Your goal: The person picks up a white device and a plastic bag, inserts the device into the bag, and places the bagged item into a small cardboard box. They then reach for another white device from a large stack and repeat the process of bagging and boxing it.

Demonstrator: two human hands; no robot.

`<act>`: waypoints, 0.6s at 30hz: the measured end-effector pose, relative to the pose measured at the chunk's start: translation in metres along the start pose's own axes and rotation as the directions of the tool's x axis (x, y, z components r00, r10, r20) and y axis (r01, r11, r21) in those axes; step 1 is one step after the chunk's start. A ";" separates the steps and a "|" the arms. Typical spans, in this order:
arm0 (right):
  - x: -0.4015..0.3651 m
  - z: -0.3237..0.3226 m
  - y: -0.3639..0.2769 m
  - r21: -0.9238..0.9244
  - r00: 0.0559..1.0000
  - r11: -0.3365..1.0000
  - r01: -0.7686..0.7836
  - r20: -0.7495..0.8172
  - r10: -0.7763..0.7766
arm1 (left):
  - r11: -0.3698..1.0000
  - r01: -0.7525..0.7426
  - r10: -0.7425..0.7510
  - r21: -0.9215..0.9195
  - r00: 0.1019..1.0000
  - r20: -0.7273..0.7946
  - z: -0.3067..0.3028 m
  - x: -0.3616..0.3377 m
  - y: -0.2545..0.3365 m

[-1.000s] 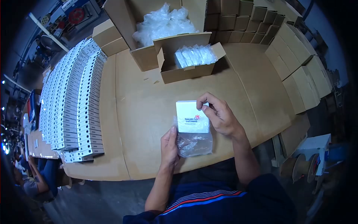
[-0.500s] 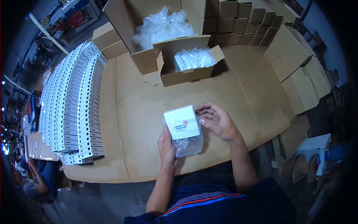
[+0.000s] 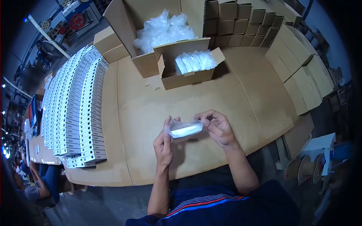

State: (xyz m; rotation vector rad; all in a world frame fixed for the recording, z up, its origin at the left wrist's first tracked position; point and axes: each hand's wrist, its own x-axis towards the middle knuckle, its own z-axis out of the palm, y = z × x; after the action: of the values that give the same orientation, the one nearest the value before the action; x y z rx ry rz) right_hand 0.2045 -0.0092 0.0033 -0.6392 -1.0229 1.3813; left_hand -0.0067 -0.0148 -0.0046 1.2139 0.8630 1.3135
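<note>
Two pinches going on: my left fingers (image 3: 166, 140) have one end of the plastic bag (image 3: 181, 124), my right fingers (image 3: 206, 122) the other, probably so the white box (image 3: 186, 131) inside can't slip onto the desk (image 3: 147, 165) below.

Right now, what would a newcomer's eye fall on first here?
Probably the long stacks of small white boxes filling the table's left side. Next, the heap of clear plastic in the large carton at the back, behind a smaller open carton. Near the front edge, the left hand and right hand hold a plastic-wrapped white item.
</note>
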 end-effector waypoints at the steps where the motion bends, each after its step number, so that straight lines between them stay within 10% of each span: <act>1: 0.003 0.001 -0.001 -0.041 1.000 0.999 -0.006 -0.022 0.005 | 1.000 0.003 -0.002 -0.024 1.000 0.010 -0.001 -0.001 0.000; 9: -0.002 0.020 0.008 -0.263 0.998 0.965 0.024 -0.047 -0.037 | 0.975 0.055 -0.087 -0.215 0.986 -0.141 0.011 -0.001 -0.004; 12: -0.008 0.019 0.010 -0.177 0.994 0.983 -0.052 -0.102 0.034 | 0.999 -0.035 0.035 0.000 0.995 -0.089 0.015 0.004 0.008; 18: -0.008 0.015 0.010 -0.326 1.000 0.945 0.015 0.022 -0.008 | 0.957 0.223 -0.230 -0.184 0.973 -0.016 0.012 -0.003 0.000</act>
State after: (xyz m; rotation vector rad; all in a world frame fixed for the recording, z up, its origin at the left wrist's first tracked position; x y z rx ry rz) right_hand 0.1873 -0.0189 0.0000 -0.8621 -1.2839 1.2191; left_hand 0.0044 -0.0195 -0.0024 0.9219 0.8623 1.2026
